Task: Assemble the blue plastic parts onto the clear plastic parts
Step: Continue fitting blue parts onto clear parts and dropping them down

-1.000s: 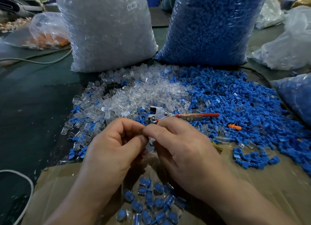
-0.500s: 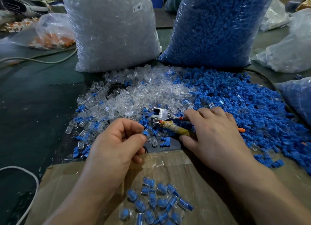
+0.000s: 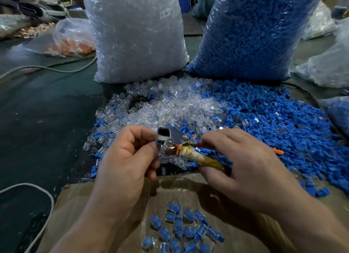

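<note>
From the head camera I see both forearms reaching in from the bottom edge and meeting over the middle of the dark green table (image 3: 47,120).

My left hand (image 3: 128,158) is turned thumb-up with its fingers curled in tight. The thumb and forefinger close together right against the metal head of a hand tool (image 3: 171,139). I cannot tell whether a piece sits between them.

My right hand (image 3: 245,167) lies palm-down over the tool's handles and clasps them, fingers draped across the top and thumb underneath. One handle is wrapped in rough yellowish tape and the other is thin and red. The head is shiny flat steel with round rivets.

The clear plastic parts (image 3: 170,109), small glossy cups, are heaped just beyond the tool. The blue plastic parts (image 3: 273,124), matte and knobbly, spread to their right, with the edges of the two piles mingling.

Near me, assembled pieces (image 3: 181,232), blue inside clear, lie on a cardboard sheet (image 3: 94,205).

Behind the piles stand a crinkled bag of clear parts (image 3: 136,35) and a bag of blue parts (image 3: 251,31).
</note>
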A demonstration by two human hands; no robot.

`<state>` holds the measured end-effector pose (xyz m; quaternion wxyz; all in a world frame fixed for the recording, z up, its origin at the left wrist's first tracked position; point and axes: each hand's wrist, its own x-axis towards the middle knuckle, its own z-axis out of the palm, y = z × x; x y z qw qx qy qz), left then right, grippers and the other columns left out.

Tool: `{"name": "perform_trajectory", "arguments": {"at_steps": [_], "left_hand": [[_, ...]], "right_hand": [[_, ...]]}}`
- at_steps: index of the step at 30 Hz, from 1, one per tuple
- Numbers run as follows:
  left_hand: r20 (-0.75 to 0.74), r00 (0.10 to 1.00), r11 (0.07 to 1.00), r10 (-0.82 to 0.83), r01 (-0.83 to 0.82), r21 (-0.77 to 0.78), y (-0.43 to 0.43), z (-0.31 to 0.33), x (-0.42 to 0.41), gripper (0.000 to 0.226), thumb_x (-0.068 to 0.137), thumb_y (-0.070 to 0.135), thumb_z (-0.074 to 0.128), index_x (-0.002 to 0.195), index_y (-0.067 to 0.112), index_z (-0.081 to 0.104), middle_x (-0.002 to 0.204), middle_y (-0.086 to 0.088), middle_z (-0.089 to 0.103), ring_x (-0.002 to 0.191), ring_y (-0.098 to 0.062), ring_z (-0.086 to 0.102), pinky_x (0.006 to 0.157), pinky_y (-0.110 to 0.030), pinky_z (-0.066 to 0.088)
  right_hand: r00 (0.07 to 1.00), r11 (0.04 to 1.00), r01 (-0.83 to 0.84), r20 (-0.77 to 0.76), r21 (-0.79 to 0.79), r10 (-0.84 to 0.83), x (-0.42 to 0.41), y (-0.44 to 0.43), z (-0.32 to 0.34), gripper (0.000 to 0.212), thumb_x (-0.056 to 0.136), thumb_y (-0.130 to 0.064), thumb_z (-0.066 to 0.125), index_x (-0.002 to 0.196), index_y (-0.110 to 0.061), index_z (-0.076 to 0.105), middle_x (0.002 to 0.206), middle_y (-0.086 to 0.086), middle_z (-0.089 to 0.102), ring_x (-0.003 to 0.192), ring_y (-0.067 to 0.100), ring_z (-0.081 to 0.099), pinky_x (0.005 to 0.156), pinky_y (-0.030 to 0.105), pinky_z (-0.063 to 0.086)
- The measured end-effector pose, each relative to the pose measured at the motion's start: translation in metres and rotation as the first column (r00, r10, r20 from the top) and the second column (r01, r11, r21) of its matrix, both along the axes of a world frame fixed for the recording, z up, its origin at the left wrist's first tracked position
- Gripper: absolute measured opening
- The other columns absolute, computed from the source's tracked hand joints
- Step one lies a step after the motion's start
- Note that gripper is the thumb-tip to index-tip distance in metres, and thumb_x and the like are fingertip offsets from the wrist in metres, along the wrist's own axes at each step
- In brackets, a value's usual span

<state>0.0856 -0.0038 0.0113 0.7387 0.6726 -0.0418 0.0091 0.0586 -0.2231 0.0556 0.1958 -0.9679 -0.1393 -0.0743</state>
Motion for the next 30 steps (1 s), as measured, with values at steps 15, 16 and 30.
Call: {"name": "perform_trajectory", "arguments": {"at_steps": [15, 16, 30], "left_hand": [[0.095, 0.995, 0.993, -0.008, -0.004, 0.120, -0.002, 0.011, -0.003, 0.038, 0.095, -0.003, 0.057, 0.089, 0.033, 0.070, 0.071, 0.001, 0.066, 0.058, -0.010, 0.058, 0.047, -0.024, 0.050], [0.090, 0.996, 0.993, -0.004, -0.007, 0.117, -0.002, 0.011, -0.003, 0.039, 0.095, -0.003, 0.057, 0.088, 0.033, 0.070, 0.072, 0.001, 0.066, 0.058, -0.010, 0.058, 0.047, -0.023, 0.050], [-0.032, 0.996, 0.979, 0.088, -0.081, 0.185, 0.000, 0.018, 0.000, 0.036, 0.095, 0.004, 0.061, 0.081, 0.036, 0.069, 0.059, 0.002, 0.062, 0.050, -0.008, 0.055, 0.045, -0.020, 0.048]], "right_hand": [[0.998, 0.998, -0.057, -0.034, -0.042, 0.055, 0.005, -0.006, -0.002, 0.052, 0.079, -0.071, 0.037, 0.120, -0.041, 0.052, 0.100, -0.023, 0.057, 0.092, 0.003, 0.051, 0.078, 0.024, 0.045], [0.998, 0.998, -0.055, -0.032, -0.036, 0.054, 0.006, -0.006, -0.001, 0.050, 0.078, -0.071, 0.037, 0.115, -0.041, 0.054, 0.096, -0.022, 0.057, 0.089, 0.003, 0.052, 0.076, 0.025, 0.046], [0.977, 0.965, 0.214, 0.042, -0.150, -0.210, 0.012, -0.012, -0.007, 0.066, 0.074, -0.074, 0.042, 0.124, -0.034, 0.059, 0.104, -0.016, 0.059, 0.097, 0.011, 0.050, 0.082, 0.028, 0.040]]}}
